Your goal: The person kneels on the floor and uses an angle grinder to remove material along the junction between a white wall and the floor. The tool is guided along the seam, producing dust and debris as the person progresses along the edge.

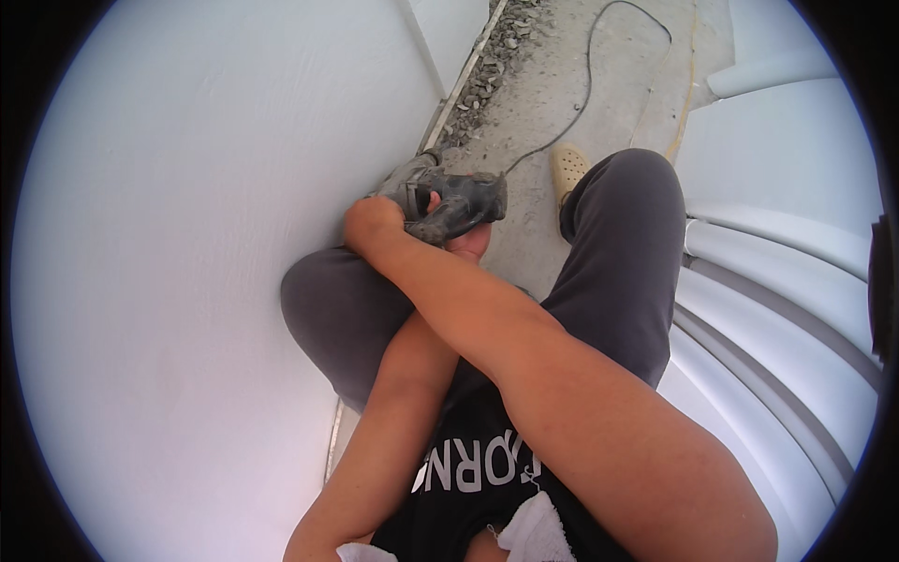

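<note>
A dusty dark grey power drill (463, 193), apparently a rotary hammer, lies across my left knee at the foot of the white wall, its front end toward the wall's lower edge. My right hand (373, 221) grips its body from the wall side, with that forearm crossing over my left one. Beneath the tool, my left hand (466, 245) is wrapped round the handle, partly hidden, with a finger showing through the grip. A black cord (588, 70) runs from the tool along the concrete floor.
A tall white wall (169, 234) fills the left side, with rubble (482, 84) along its base. Curved white panels (777, 169) line the right. My beige clog (568, 173) stands on the concrete floor (524, 112), where a thin yellow line (684, 122) also runs.
</note>
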`<control>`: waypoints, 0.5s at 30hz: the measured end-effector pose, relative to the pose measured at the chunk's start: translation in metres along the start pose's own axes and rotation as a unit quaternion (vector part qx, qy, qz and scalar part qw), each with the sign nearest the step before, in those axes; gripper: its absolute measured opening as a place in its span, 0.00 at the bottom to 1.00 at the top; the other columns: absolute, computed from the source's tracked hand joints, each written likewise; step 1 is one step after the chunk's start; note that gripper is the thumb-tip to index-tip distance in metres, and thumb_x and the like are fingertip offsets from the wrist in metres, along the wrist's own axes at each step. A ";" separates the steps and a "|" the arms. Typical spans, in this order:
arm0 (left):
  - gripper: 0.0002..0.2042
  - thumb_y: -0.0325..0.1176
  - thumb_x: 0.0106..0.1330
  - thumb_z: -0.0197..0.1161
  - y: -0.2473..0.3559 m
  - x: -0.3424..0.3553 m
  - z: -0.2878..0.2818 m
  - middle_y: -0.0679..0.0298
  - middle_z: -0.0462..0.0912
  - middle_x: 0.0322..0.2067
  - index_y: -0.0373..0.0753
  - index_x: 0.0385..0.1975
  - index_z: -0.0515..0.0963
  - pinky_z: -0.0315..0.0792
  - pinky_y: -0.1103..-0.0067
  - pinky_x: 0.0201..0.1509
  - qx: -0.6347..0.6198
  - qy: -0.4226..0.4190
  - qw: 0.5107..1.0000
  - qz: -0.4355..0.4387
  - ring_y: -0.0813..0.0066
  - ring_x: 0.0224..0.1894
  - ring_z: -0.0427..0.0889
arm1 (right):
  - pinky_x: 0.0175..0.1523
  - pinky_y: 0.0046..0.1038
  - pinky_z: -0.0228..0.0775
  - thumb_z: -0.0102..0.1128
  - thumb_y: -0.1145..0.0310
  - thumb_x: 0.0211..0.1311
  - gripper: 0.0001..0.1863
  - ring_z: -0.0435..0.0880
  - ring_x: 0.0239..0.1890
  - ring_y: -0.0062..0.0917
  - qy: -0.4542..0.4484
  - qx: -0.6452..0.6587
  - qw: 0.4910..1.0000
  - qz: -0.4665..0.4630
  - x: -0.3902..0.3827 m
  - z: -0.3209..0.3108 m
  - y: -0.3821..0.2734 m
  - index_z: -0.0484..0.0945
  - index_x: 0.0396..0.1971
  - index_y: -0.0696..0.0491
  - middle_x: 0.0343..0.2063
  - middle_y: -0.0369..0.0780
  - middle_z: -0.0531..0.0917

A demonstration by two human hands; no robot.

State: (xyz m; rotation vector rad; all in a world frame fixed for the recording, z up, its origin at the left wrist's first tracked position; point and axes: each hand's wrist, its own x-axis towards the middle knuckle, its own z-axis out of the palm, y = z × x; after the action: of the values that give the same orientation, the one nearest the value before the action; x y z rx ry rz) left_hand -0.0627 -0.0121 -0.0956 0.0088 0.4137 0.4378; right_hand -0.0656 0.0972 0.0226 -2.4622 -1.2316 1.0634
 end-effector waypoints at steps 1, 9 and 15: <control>0.26 0.57 0.63 0.68 0.001 0.001 -0.004 0.58 0.83 0.52 0.44 0.54 0.78 0.70 0.56 0.68 -0.007 -0.009 1.000 -0.009 0.57 0.57 0.80 | 0.41 0.47 0.84 0.61 0.62 0.59 0.16 0.91 0.45 0.37 -0.003 0.002 1.000 0.010 0.002 0.003 0.002 0.90 0.41 0.53 0.44 0.44 0.89; 0.29 0.54 0.62 0.72 -0.001 0.056 -0.053 0.59 0.83 0.52 0.41 0.57 0.77 0.73 0.64 0.61 0.104 -0.050 0.986 -0.120 0.63 0.54 0.80 | 0.55 0.40 0.80 0.60 0.42 0.62 0.30 0.88 0.49 0.42 0.031 -0.017 0.999 0.006 0.011 -0.032 0.058 0.88 0.41 0.58 0.45 0.50 0.88; 0.30 0.49 0.62 0.74 0.005 0.042 0.023 0.61 0.84 0.48 0.39 0.59 0.75 0.76 0.71 0.55 0.351 0.106 0.925 -0.094 0.68 0.50 0.84 | 0.41 0.34 0.82 0.54 0.39 0.64 0.37 0.88 0.25 0.36 0.151 0.133 0.967 0.154 -0.008 -0.139 0.089 0.86 0.21 0.63 0.21 0.47 0.87</control>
State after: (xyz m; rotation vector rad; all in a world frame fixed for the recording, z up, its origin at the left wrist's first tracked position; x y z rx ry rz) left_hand -0.0209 0.0114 -0.0908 0.6201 0.7621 0.0806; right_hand 0.0808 0.0539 0.0871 -2.5267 -0.5896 0.8117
